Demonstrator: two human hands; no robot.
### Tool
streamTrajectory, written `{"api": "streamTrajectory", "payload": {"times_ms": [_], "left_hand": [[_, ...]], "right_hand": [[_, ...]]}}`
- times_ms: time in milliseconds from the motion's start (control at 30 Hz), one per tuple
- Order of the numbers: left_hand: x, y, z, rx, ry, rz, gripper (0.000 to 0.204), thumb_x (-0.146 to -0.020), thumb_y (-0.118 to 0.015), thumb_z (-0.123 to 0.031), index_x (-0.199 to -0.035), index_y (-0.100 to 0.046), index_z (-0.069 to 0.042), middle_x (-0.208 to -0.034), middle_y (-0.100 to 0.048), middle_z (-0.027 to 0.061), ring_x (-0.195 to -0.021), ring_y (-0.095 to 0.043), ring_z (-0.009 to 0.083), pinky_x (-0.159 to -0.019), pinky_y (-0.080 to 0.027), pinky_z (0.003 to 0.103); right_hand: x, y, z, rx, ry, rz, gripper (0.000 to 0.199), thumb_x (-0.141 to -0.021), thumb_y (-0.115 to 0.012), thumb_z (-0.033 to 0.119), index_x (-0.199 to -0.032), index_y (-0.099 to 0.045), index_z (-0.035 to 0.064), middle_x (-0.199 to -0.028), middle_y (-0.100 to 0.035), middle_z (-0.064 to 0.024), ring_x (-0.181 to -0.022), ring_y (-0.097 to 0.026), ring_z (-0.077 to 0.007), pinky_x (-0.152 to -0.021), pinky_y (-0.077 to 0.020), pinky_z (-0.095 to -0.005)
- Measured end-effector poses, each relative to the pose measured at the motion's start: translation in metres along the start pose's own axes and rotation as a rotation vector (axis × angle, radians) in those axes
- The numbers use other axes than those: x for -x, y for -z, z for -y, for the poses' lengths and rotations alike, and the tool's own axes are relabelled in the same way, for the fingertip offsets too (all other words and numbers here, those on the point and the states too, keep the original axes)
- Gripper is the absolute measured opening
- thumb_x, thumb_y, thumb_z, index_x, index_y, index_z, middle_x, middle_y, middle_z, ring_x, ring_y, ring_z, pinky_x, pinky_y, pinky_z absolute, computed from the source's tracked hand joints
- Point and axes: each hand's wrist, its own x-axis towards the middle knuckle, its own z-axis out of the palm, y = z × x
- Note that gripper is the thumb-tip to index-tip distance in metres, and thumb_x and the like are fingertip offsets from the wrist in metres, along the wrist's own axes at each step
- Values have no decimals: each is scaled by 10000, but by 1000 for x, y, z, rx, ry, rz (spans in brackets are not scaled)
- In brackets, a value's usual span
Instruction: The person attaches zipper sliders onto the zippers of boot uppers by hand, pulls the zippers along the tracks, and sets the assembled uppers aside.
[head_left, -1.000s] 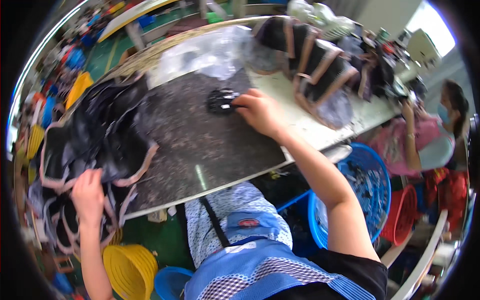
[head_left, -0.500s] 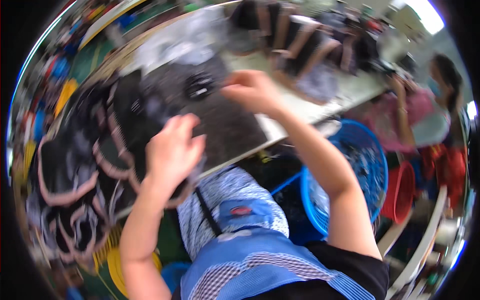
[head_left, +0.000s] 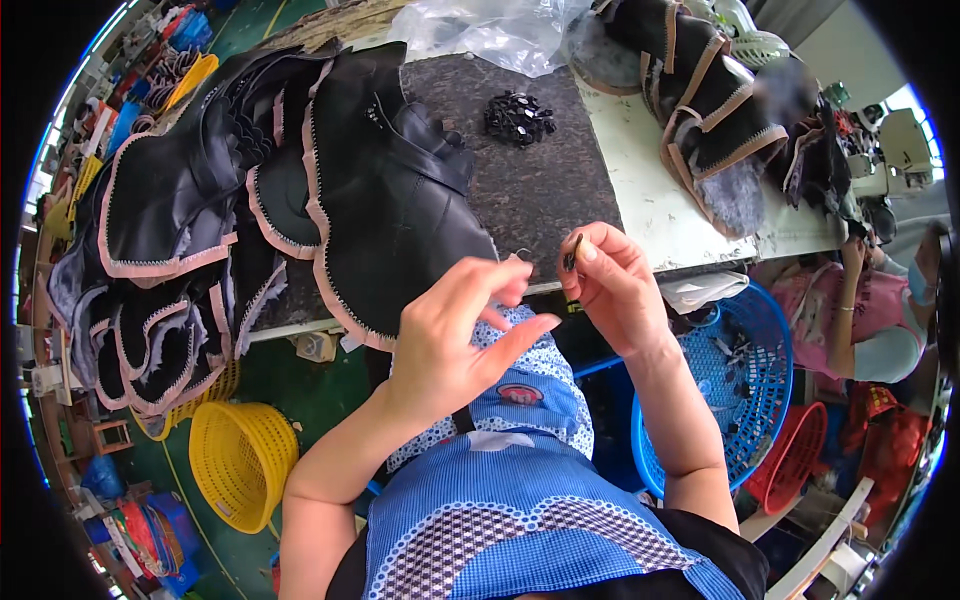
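In front of my apron, my right hand (head_left: 622, 295) pinches a small dark buckle-like piece (head_left: 573, 254) between thumb and fingertips. Facing it, my left hand (head_left: 455, 335) has its thumb and fingers apart, and I see nothing in it. A black boot upper (head_left: 380, 205) with a stitched pink edge lies on the table beyond my left hand, hanging over the near edge. Farther back, a heap of small shiny black buckles (head_left: 518, 118) rests on the dark speckled mat (head_left: 540, 185). More black uppers (head_left: 165, 215), some showing grey fur lining, are layered at the left.
Clear plastic bags (head_left: 490, 35) lie at the table's back. Fur-lined uppers (head_left: 720, 120) are stacked at the right. Below stand a blue basket (head_left: 783, 345) with small scraps, a red basket (head_left: 800, 460) and a yellow basket (head_left: 240, 465). Another person in pink (head_left: 810, 315) sits at far right.
My right hand has come back from near the buckle heap toward my body, now with a small dark piece. My left hand has moved right, close to it.
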Motion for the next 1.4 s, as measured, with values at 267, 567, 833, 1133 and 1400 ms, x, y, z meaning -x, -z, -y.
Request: {"api": "streamTrajectory", "payload": {"times_ms": [267, 567, 833, 1133, 1400], "left_hand": [[12, 4, 5, -3, -86, 213, 256, -843, -747, -272, -850, -648, -36, -665, -618, 49, -580, -640, 190, -535, -511, 315], [12, 34, 48, -681, -107, 43, 121, -775, -701, -50, -862, -618, -44, -896, -678, 67, -767, -679, 232, -691, -535, 350], [20, 68, 38, -67, 309, -142, 75, -903, -612, -46, -883, -569, 12, -966, -667, 112, -737, -695, 180, -654, -568, 280], [57, 107, -6, -601, -137, -395, 177, -774, -715, 3, -910, -615, -50, -930, -659, 76, -745, -627, 267, -703, -481, 379], [173, 88, 9, 1128, 822, -74, 472, -1010, -470, -401, -715, -607, -58, -582, -517, -8, -515, -463, 72, -452, -323, 231]], "right_hand": [[36, -23, -5, 499, 192, 104, 63, -915, -633, 26, -934, -604, -26, -952, -563, -67, -865, -562, -109, -730, -484, -242], [10, -5, 1, 462, 46, -107, 94, -979, -569, 109, -997, -577, 17, -1030, -675, -106, -915, -643, -141, -795, -534, -279], [-27, -69, -38, 1137, 466, 385, 161, -819, -650, -20, -970, -596, -13, -939, -643, -171, -851, -670, -320, -728, -540, -367], [-8, -128, -60, 823, 337, 360, 64, -886, -610, -33, -942, -578, -30, -927, -664, -135, -833, -676, -211, -756, -541, -345], [60, -143, -100, 390, 121, 275, 107, -951, -510, 100, -1015, -534, 17, -990, -561, -95, -955, -553, -184, -914, -446, -349]]}}
